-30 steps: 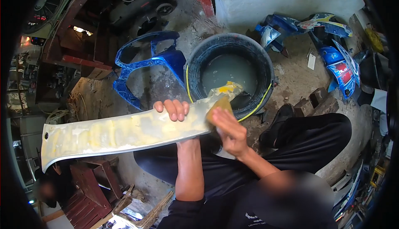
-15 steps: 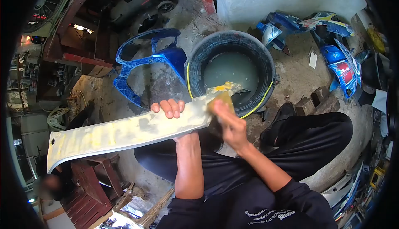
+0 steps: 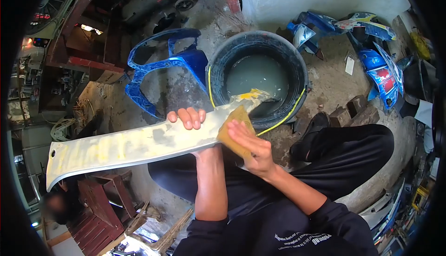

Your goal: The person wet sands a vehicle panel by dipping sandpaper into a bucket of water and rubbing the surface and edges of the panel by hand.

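Observation:
A long curved panel (image 3: 116, 145), pale with yellow and grey patches, lies across the view, its right end over the rim of a black bucket (image 3: 217, 56) with cloudy water (image 3: 258, 77) inside. From underneath, my left hand (image 3: 188, 118) grips the panel's middle, with fingertips curled over the far edge and the palm hidden. My right hand (image 3: 251, 147) holds a tan sheet (image 3: 238, 130) against the panel near its right end, fingers laid over it.
A blue plastic frame (image 3: 188, 63) lies left of the bucket. Blue fairing pieces (image 3: 383, 77) and bricks (image 3: 355, 112) are to the right. A red wooden stool (image 3: 100, 209) stands lower left, near another person (image 3: 58, 205). My crossed legs (image 3: 344, 156) are below the bucket.
My right hand and the tan sheet have moved down and left along the panel, away from the bucket. The panel's left end dipped, shifted right, then came back left. My left hand keeps its grip.

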`<state>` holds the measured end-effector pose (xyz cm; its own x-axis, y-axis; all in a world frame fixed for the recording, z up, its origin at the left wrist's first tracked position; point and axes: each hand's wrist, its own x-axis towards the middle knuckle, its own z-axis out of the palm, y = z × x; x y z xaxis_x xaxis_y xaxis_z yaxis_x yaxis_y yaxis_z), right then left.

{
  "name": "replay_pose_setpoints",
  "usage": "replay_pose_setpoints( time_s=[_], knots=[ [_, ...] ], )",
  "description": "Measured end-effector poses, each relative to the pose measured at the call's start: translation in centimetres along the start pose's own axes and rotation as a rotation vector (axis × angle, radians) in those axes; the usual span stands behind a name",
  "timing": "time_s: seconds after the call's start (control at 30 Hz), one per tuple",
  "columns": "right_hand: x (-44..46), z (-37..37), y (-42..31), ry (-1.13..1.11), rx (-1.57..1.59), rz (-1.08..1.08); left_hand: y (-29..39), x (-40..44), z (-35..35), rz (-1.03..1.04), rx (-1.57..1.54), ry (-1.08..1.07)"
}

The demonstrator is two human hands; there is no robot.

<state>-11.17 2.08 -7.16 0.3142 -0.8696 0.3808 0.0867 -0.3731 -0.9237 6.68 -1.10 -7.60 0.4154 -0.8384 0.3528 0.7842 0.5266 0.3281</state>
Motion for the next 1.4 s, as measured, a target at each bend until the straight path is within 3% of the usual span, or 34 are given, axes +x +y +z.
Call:
replay_pose_setpoints(
  time_s=[0.07, 0.17, 0.2, 0.27, 0.33, 0.4, 0.47, 0.6, 0.67, 0.73, 0.83, 0.9, 1.0, 1.07, 1.17, 1.2, 1.23, 1.33, 1.4],
  knots=[
    [-0.2, -0.2, 1.7, 0.001, -0.091, -0.064, -0.2, 0.0, 0.5, 0.006, -0.013, 0.015],
    [1.0, -0.5, 4.4, 0.142, -0.051, 0.222, -0.2, -0.2, 0.9, 0.064, 0.027, 0.08],
    [1.0, -0.5, 4.2, 0.144, -0.053, 0.217, -0.1, 0.0, 0.6, 0.051, 0.024, 0.048],
    [0.3, 0.0, 1.7, 0.025, -0.073, -0.013, 0.1, -0.2, 0.2, 0.036, 0.025, 0.03],
    [0.6, 0.0, -1.0, -0.037, 0.036, -0.04, 0.2, 0.0, 0.1, -0.016, 0.005, 0.011],
    [0.4, 0.1, 1.8, 0.047, -0.11, -0.034, -0.2, -0.1, 0.7, 0.026, 0.012, 0.033],
    [1.1, 0.2, 3.8, 0.212, -0.062, 0.218, -0.1, -0.1, 0.6, 0.071, 0.017, 0.05],
    [0.3, 0.1, 0.3, 0.014, -0.009, -0.017, 0.1, -0.4, 0.1, 0.037, 0.034, -0.001],
    [0.5, 0.0, 0.3, -0.006, 0.018, -0.026, 0.1, -0.1, -0.1, 0.009, 0.019, -0.013],
    [0.4, 0.2, 3.5, 0.148, -0.116, 0.177, -0.1, -0.2, 0.3, 0.043, 0.019, 0.01],
    [1.0, -0.3, 3.3, 0.124, -0.046, 0.423, -0.2, 0.1, 0.3, 0.06, 0.018, 0.001],
    [0.0, 0.7, 1.7, 0.09, -0.015, 0.048, 0.0, -0.2, 0.2, 0.042, 0.022, -0.012],
    [-0.1, 0.8, 0.5, 0.051, 0.013, -0.046, 0.1, 0.0, 0.3, 0.012, 0.005, -0.008],
    [0.7, 1.3, 2.9, 0.219, -0.063, 0.215, -0.2, -0.1, 0.7, 0.066, 0.009, 0.04],
    [1.4, 0.0, 2.7, 0.173, -0.058, 0.582, 0.0, 0.2, 0.3, 0.057, 0.021, -0.009],
    [1.0, 0.8, 2.4, 0.235, -0.034, 0.27, -0.1, 0.2, 0.4, 0.057, 0.022, -0.006],
    [0.3, 1.0, 1.5, 0.144, 0.007, 0.129, 0.0, -0.2, 0.6, 0.054, 0.013, 0.031],
    [0.2, 0.9, -0.5, 0.041, 0.081, 0.046, -0.1, -0.4, 0.6, 0.062, 0.019, 0.067],
    [0.2, 1.4, 4.0, 0.233, -0.126, 0.144, 0.1, -0.3, 0.4, 0.073, 0.05, 0.067]
  ],
)
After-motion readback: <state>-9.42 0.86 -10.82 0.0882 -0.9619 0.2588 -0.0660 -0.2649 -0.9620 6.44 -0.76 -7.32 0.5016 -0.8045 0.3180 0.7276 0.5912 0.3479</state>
